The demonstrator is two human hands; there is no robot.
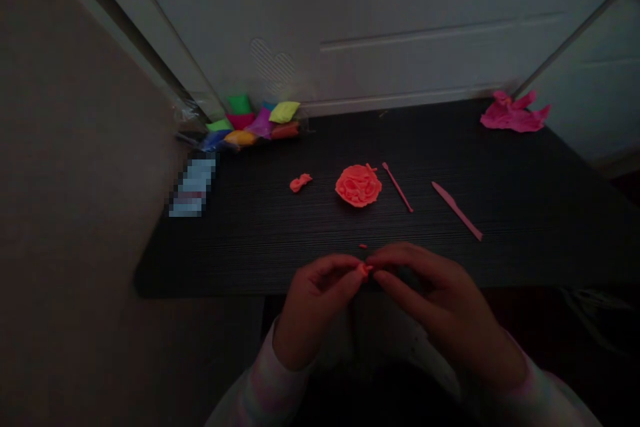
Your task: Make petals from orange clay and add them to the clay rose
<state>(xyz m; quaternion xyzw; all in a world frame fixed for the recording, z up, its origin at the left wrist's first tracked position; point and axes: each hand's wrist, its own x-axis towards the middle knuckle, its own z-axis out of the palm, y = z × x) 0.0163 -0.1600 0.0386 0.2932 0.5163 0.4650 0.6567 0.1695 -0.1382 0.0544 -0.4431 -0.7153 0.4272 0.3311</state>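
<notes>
My left hand (315, 303) and my right hand (435, 300) meet at the near edge of the dark table (525, 213). Their fingertips pinch a small piece of orange clay (365, 269) between them. A tiny orange crumb (363, 246) lies on the table just beyond my fingers. Farther back sits a round orange clay flower (358, 185), with a small orange clay lump (300, 182) to its left. A thin pink stick tool (397, 187) and a pink clay knife (457, 211) lie to the flower's right.
Several bright clay packets (255, 121) are piled at the table's back left corner. A blurred white packet (193, 187) lies at the left edge. A crumpled pink wrapper (514, 113) rests at the back right. A white panelled wall (400, 27) stands behind the table.
</notes>
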